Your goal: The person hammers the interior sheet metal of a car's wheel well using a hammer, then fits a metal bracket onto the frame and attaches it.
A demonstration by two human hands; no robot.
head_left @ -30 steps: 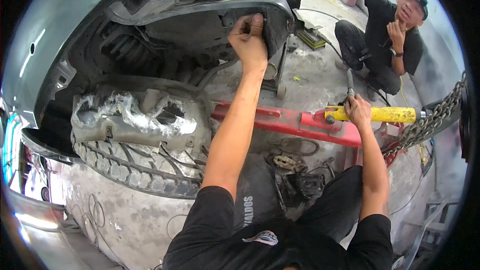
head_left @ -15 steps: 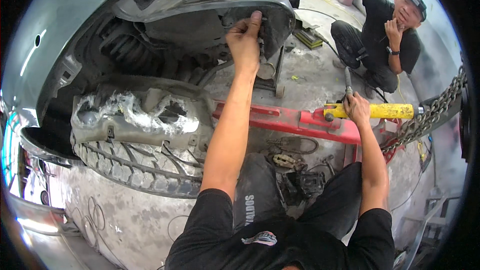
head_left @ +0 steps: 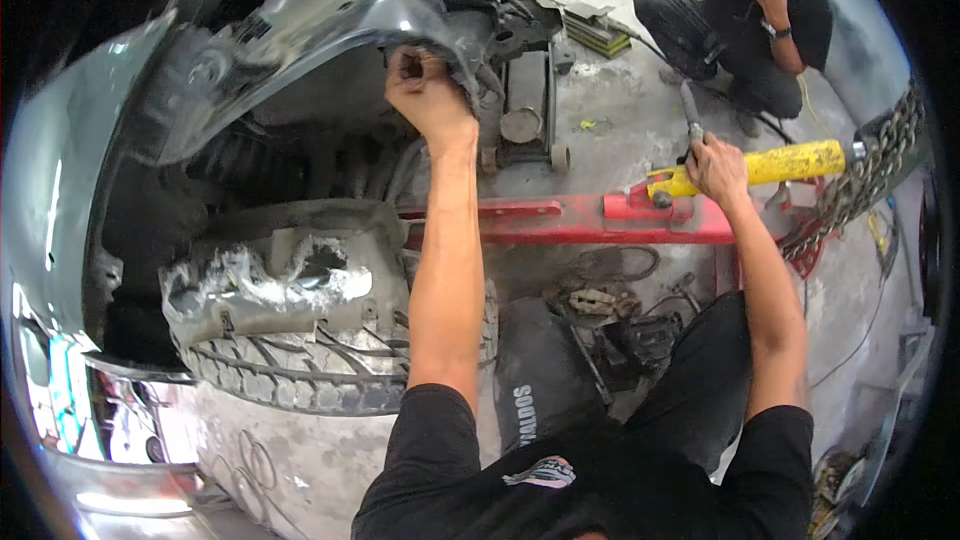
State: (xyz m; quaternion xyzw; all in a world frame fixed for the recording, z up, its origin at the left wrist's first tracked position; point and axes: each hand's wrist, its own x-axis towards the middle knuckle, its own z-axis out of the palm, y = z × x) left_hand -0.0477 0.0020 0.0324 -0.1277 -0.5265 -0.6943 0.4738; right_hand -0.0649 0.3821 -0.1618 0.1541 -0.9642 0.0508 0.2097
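Observation:
My left hand [head_left: 432, 98] is raised at the front lower corner of the car's grey fender [head_left: 345, 25], at the dark edge of the wheel arch. Its fingers are curled and blurred; what they hold, if anything, is hidden. My right hand [head_left: 718, 172] is closed round a slim grey tapered tool [head_left: 690, 108], whose tip points away from me. That hand rests against a yellow hydraulic cylinder [head_left: 795, 162] mounted over a red steel beam [head_left: 540, 223]. Below the arch, a torn, white-smeared wheel-arch liner [head_left: 285, 285] lies on a knobbly tyre [head_left: 300, 372].
A person in black [head_left: 755, 25] squats at the far right, one hand near the chin. A heavy chain [head_left: 868, 180] hangs by the cylinder's end. Dark metal parts [head_left: 640, 340] lie between my knees. A wheeled jack [head_left: 525, 105] stands beyond the beam, near stacked yellow-edged pieces [head_left: 597, 32].
My left hand has shifted left and slightly down along the arch edge, its fingers curling. My view has tilted and moved. My right hand stays on the tool beside the cylinder.

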